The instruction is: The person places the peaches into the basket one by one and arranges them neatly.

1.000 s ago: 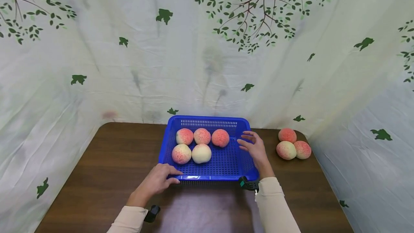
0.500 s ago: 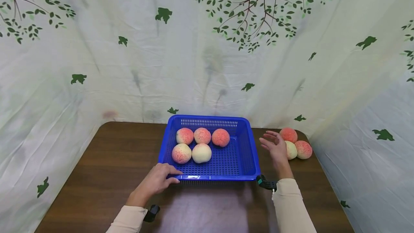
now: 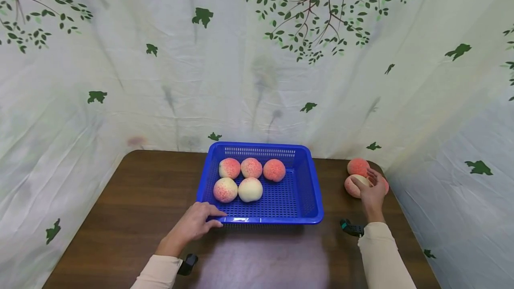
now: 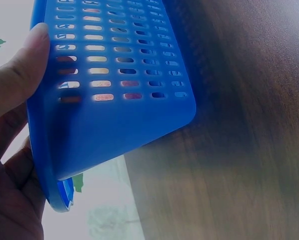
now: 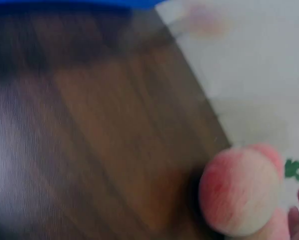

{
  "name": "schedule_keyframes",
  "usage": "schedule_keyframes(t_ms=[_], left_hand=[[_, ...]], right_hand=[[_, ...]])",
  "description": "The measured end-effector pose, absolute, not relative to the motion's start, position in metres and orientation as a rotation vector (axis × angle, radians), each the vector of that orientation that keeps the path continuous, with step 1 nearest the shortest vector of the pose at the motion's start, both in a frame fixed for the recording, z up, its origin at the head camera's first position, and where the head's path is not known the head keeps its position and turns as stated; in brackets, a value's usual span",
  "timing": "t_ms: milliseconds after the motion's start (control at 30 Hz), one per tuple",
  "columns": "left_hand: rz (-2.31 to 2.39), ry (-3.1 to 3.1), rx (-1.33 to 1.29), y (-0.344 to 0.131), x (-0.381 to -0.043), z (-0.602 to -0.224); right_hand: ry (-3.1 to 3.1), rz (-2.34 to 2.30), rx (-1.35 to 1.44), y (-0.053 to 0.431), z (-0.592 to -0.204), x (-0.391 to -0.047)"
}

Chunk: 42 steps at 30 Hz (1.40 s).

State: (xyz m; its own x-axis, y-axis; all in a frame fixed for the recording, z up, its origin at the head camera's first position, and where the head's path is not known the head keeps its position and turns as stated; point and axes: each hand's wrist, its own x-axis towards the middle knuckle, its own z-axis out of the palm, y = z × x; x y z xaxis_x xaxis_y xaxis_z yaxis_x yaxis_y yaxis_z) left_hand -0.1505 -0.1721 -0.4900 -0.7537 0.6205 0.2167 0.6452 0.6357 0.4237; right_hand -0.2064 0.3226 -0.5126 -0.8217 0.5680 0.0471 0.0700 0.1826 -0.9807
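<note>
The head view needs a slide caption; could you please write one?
Left hand gripping a blue basket of five peaches, right hand at three more peaches on a brown table.

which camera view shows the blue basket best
The head view: nearly all of the blue basket shows there. The left wrist view shows only part of its outside, close up; the right wrist view, just a strip.

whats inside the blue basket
The blue basket holds five peaches: three in the far row, two in the near row. Slotted floor shows to their right. The floor directly beneath the peaches is covered, so anything there cannot be seen.
</note>
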Motion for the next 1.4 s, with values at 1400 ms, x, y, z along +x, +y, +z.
schedule_keyframes(t_ms=[1400], left_hand=[[-0.769,-2.766,-1.078,-0.173,-0.148,-0.491]], right_hand=[[-2.405,1.592,-0.77,0.322,-0.548,-0.206]])
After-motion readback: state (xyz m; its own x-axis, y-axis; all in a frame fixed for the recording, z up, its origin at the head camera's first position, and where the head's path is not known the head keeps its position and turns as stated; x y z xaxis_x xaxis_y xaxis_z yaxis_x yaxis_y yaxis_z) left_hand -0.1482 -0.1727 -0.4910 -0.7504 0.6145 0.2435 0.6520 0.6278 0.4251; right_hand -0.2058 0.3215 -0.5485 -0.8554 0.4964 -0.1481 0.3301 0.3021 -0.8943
